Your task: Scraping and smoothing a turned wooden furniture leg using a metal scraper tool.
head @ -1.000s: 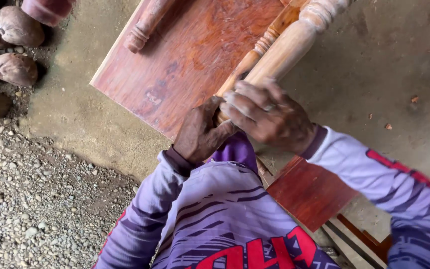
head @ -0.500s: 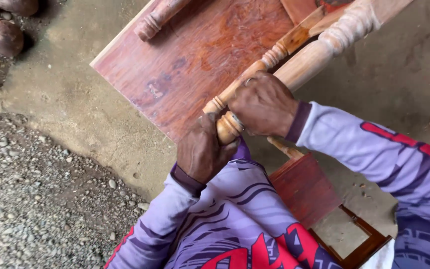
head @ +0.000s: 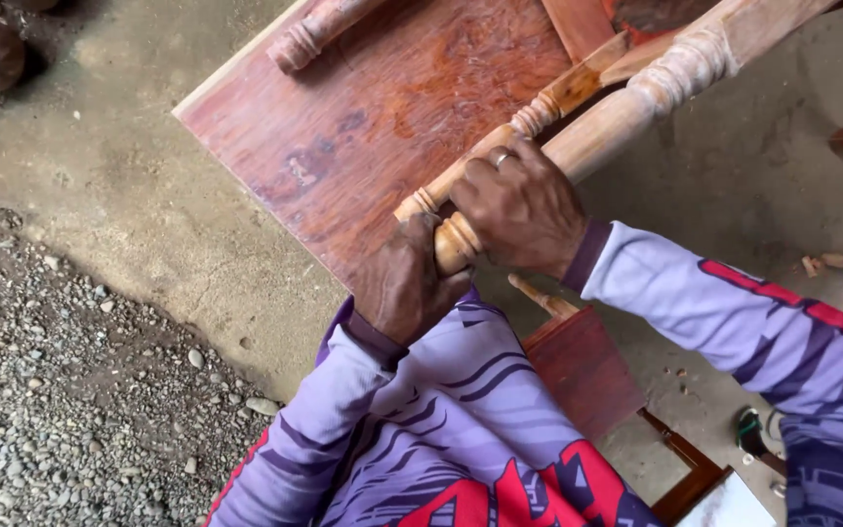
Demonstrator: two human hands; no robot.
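Observation:
A pale turned wooden leg [head: 626,112] runs from the upper right down to the middle, over a reddish-brown wooden panel [head: 382,127]. My right hand [head: 524,205], with a ring on one finger, wraps over the leg's lower part. My left hand [head: 404,283] grips the leg's rounded end from below, and the two hands touch. A second, thinner turned spindle [head: 548,105] lies just behind the leg. Both my sleeves are purple with stripes.
Another turned leg [head: 319,29] sticks up at the panel's far edge. A small red-brown wooden piece [head: 587,366] stands below my hands. Gravel [head: 51,410] covers the lower left, beside the concrete floor [head: 148,195]. Wood chips [head: 841,263] lie at right.
The view has shifted, so the panel and leg sit further right and higher in the frame. My right hand has slid along the leg, exposing its rounded end; my left hand stays beneath it.

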